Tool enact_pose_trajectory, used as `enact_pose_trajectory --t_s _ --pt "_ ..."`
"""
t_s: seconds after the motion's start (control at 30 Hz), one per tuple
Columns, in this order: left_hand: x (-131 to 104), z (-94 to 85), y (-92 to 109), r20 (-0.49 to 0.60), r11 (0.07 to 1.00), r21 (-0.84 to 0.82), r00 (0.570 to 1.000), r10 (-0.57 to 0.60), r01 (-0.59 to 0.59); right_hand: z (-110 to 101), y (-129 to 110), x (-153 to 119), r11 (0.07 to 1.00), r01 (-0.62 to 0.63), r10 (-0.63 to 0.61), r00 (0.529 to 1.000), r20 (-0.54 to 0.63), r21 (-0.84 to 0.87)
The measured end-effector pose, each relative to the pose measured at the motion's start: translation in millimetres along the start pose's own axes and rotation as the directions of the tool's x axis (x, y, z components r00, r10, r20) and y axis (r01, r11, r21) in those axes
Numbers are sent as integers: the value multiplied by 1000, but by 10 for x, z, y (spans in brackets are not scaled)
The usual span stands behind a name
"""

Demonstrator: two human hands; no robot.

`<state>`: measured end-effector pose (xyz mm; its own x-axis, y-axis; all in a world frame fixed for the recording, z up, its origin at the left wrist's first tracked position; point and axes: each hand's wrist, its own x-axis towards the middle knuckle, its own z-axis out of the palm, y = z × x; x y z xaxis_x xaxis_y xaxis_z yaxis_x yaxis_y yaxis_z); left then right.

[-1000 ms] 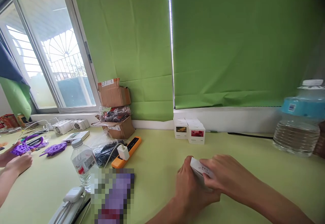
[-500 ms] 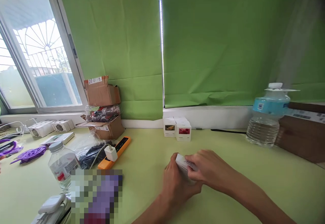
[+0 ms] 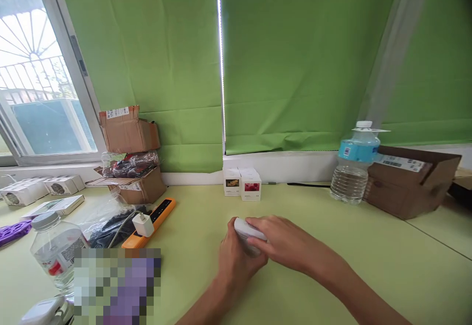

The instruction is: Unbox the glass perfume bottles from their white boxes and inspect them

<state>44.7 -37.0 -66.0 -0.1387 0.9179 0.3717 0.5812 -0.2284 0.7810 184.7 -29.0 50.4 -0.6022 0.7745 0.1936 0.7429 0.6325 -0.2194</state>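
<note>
The left hand (image 3: 238,256) wraps the white box (image 3: 250,231), and the right hand (image 3: 275,239) is pinching its top with fingers.

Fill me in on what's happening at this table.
A person grips a small white box in both bare hands, the left hand around its side and the right hand at its top. Beyond the hands, small white boxes with flower pictures stand by the wall. An orange power strip lies to the left, and a large water bottle stands to the right beside an open cardboard box.
</note>
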Motion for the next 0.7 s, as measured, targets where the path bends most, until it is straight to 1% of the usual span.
enact_pose_trajectory --t_s 0.1,0.2,0.4,0.57,0.63,0.7 --pt "-9 5 -11 -16 1000 10 1000 1 0 31 -5 7 1000 19 -18 999 33 -8" --pt "-14 14 -20 -46 1000 22 999 18 -17 16 17 38 999 35 -35 999 10 -7" --pt "0 -14 32 -28 999 37 999 -17 18 -13 116 116 999 19 -24 992 -127 -38" --pt "-8 -32 73 -21 998 56 999 -27 28 74 216 199 994 -101 89 970 -226 -41" --pt "-9 -28 70 -26 997 64 999 -36 37 86 226 208 995 -98 86 960 -265 -30" --pt "-6 -21 54 -30 996 75 999 -44 47 60 217 194 998 -61 58 957 -283 -1"
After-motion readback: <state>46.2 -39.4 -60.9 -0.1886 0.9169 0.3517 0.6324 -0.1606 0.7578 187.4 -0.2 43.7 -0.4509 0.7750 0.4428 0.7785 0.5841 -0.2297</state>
